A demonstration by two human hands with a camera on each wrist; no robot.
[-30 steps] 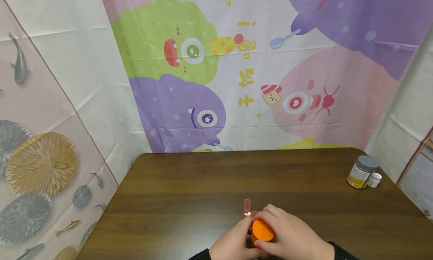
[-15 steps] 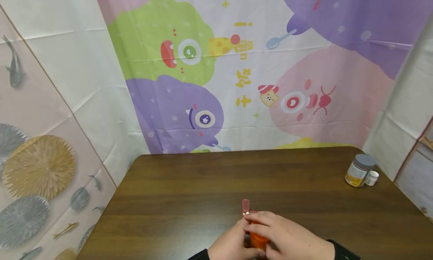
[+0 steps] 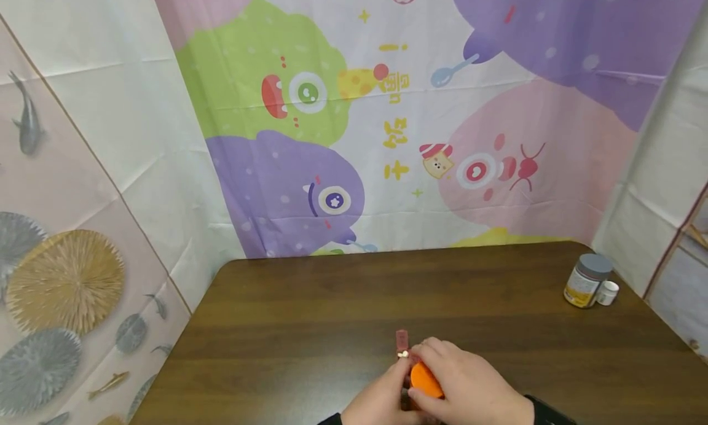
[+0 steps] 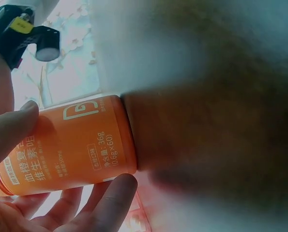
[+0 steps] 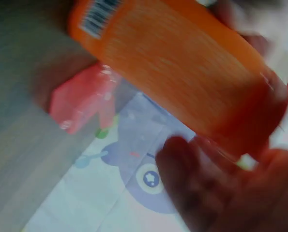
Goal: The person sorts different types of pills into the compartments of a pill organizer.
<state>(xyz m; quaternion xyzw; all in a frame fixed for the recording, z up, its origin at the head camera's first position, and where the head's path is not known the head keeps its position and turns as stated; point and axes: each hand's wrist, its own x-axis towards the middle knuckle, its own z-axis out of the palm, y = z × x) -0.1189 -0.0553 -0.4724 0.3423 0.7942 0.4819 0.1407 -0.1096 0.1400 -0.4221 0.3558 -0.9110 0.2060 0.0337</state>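
Note:
An orange plastic bottle [image 4: 81, 145] with white lettering is between my two hands. My left hand [image 3: 377, 393] grips its body, thumb and fingers on opposite sides in the left wrist view. With fingertips and thumb, my right hand [image 3: 472, 382] grips around the orange cap [image 3: 426, 381], whose top faces up in the head view. Right behind the hands is a small reddish-pink pill box [image 5: 83, 99] with one lid [image 3: 402, 339] raised. White tablets [image 3: 403, 354] show beside that lid; the hands hide much of the box.
At the table's right back stand a jar [image 3: 587, 280] with a grey lid and a small white bottle [image 3: 607, 293] beside it. The brown wooden table [image 3: 298, 314] reaches back to a cartoon-printed curtain [image 3: 310, 167].
My right hand first turned over the cap, its fingers covering the top, then turned back so the top shows again. My left hand keeps hold of the bottle. The head view shifted slightly.

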